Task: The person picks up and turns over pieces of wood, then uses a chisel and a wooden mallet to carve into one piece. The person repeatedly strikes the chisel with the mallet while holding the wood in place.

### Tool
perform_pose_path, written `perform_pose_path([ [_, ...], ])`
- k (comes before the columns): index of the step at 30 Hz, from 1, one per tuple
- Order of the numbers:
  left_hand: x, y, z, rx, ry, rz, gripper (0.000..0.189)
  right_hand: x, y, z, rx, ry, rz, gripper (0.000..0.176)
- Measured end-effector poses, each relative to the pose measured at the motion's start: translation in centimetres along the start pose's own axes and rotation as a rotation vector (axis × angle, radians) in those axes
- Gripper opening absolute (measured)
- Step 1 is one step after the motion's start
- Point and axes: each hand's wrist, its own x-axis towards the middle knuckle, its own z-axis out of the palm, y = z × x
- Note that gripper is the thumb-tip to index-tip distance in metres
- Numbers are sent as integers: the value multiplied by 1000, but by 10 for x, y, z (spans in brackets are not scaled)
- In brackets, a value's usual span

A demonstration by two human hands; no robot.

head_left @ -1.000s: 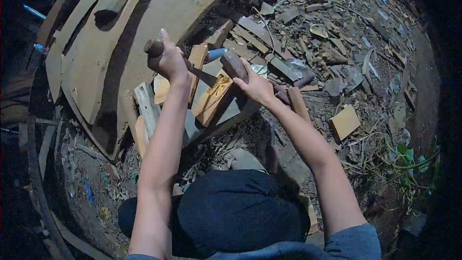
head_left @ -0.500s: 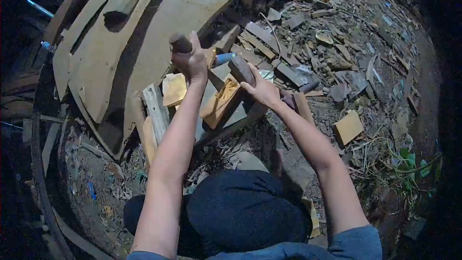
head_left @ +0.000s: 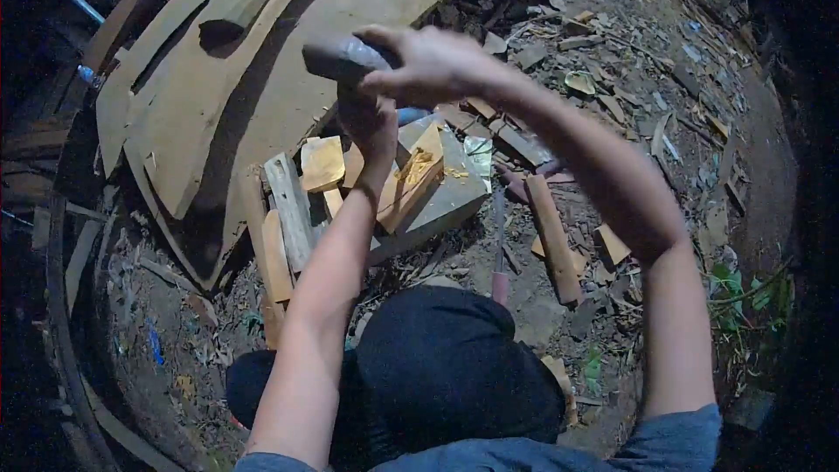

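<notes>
My right hand [head_left: 433, 65], smeared by motion, is closed around a dark block of wood [head_left: 330, 59] and reaches across to the left. Just beneath it, my left hand [head_left: 371, 127] is raised upright in a closed grip; the dark round-ended piece in it is mostly hidden behind the block and my right hand. Below both hands, a notched wooden piece [head_left: 411, 188] with a rough, yellow-orange cut lies on a flat grey slab [head_left: 454, 201]. Small shavings [head_left: 454, 172] lie beside the cut. Part of a blue cylindrical object [head_left: 412, 114] shows behind my left wrist.
Large curved boards [head_left: 306, 44] lean at the upper left. Pale wood offcuts [head_left: 288, 210] rest at the slab's left side. To the right are a wooden stick [head_left: 552, 240], a long thin tool with a pinkish handle [head_left: 500, 287] and ground littered with wood chips [head_left: 603, 122].
My right hand has swung up and left with the dark block, from above the notched piece to my left hand. My left hand has shifted slightly right and down. More of the cut shows.
</notes>
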Motion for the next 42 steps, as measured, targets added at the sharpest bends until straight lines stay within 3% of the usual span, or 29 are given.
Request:
perform_pose_path([
  [2, 0, 0, -6, 238, -94, -212, 22, 8, -5, -19, -190, -5, -72, 65],
  [3, 3, 6, -2, 331, -58, -457, 22, 10, -8, -18, -18, 142, -104, 64],
  [4, -3, -9, 1, 323, -51, -465, 22, 4, -17, -23, -28, 134, -106, 64],
  [6, -8, -25, 6, 130, 122, -117, 23, -12, -37, -31, 16, 226, -88, 68],
  [7, -12, -25, -1, 121, -39, -152, 26, -17, -39, -31, -162, 10, -25, 67],
  [8, -11, -26, -6, 121, -41, -147, 26, -13, -23, -12, -192, -117, -82, 66],
  [10, -4, -30, -9, 269, -138, -98, 24, -9, -32, -34, -290, -154, -80, 66],
  [14, -15, -37, -7, 105, -63, -335, 20, -20, -48, -44, 20, 179, -31, 69],
  [15, -20, -74, -6, 173, -10, -188, 25, -18, -39, -31, -127, 100, -80, 66],
  [16, -21, -77, -11, 178, -17, -186, 25, -15, -26, -11, -272, 28, -124, 63],
  [18, -19, -76, -10, 638, -100, 237, 26, -10, -19, -1, -223, 5, -74, 62],
  [19, -12, -42, -4, 129, -31, -180, 25, -3, -22, -13, -212, 25, -89, 63],
  [20, -7, -21, -7, 130, -29, -188, 25, -1, -27, -22, -189, 30, -95, 63],
  [22, -1, -3, -9, 20, -176, -432, 24, -12, -48, -42, 17, 177, -45, 65],
  [23, -3, -2, -7, 125, -120, -259, 23, -13, -46, -37, -35, 148, -52, 65],
  [24, -6, -10, -12, 134, -124, -262, 23, -16, -43, -30, -82, 125, -53, 66],
  [26, -6, -25, -17, 187, -279, 105, 19, -7, -26, -19, -127, -195, -7, 67],
  [28, -2, -19, -7, -31, -149, 27, 19, 0, -31, -35, -280, -246, -36, 68],
  [30, -12, -48, -6, 41, -118, -442, 23, -3, -27, -29, -2, 167, -69, 72],
  [31, 2, 7, -7, 130, -162, -426, 24, -4, -25, -25, -1, 156, -69, 72],
  [32, -2, 3, -10, 138, -159, -431, 24, -7, -26, -20, -53, 20, -33, 71],
  [34, -18, -39, -15, 410, -56, 198, 21, -14, -27, -15, -149, -234, 49, 69],
  [35, -12, -129, -29, 83, -203, -137, 17, -9, -22, -21, -194, -205, -30, 71],
  [36, -4, -100, -18, 71, -197, -129, 17, -7, -25, -32, -245, -230, -53, 73],
  [38, 1, -10, -11, 263, -285, -417, 15, -10, -15, -24, 59, -87, 76, 76],
  [39, -4, -31, -10, 108, -230, -372, 18, -11, -4, -17, 56, -94, 65, 76],
  [40, -6, -40, -18, 429, -303, 132, 24, -14, 11, -2, 198, -63, 141, 77],
  [41, -2, -20, -17, 276, -218, -267, 26, -20, 26, 15, 343, -27, 222, 79],
  [42, 4, 1, -11, 107, -128, -656, 28, -28, 44, 38, 282, -39, 232, 82],
])
